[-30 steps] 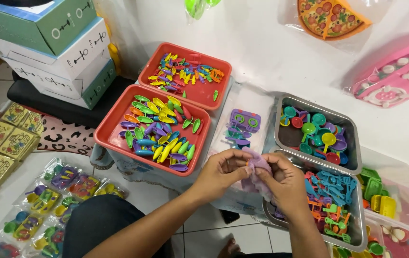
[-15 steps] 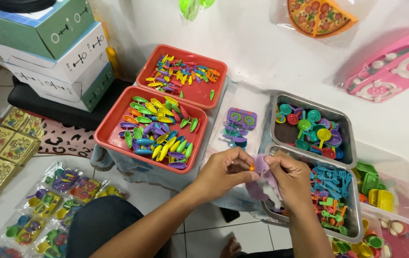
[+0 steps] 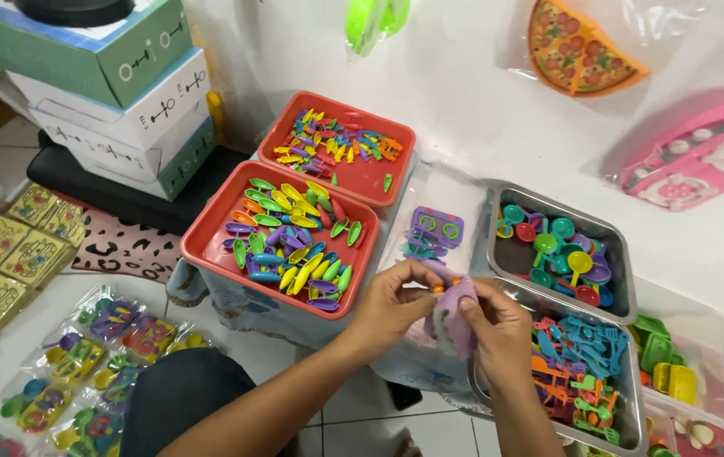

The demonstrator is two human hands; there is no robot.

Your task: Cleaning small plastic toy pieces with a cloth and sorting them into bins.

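My left hand (image 3: 389,306) and my right hand (image 3: 497,326) meet in front of me, both pinching a small purple toy piece (image 3: 452,315) inside a clear plastic bag. A small orange piece (image 3: 438,288) shows at my left fingertips. The hands hover over the gap between the near red tray (image 3: 210,222) of coloured toy spoons and the near metal tray (image 3: 629,393) of blue and orange toy utensils.
A far red tray (image 3: 349,178) holds small toy cutlery. A metal tray (image 3: 624,254) of toy pans and a purple toy stove (image 3: 434,228) lie beyond my hands. Stacked boxes (image 3: 116,93) stand at the left, packed toy bags (image 3: 82,355) on the floor.
My hands have stayed together on the purple piece and turned it more upright. The camera view has shifted slightly down and right.
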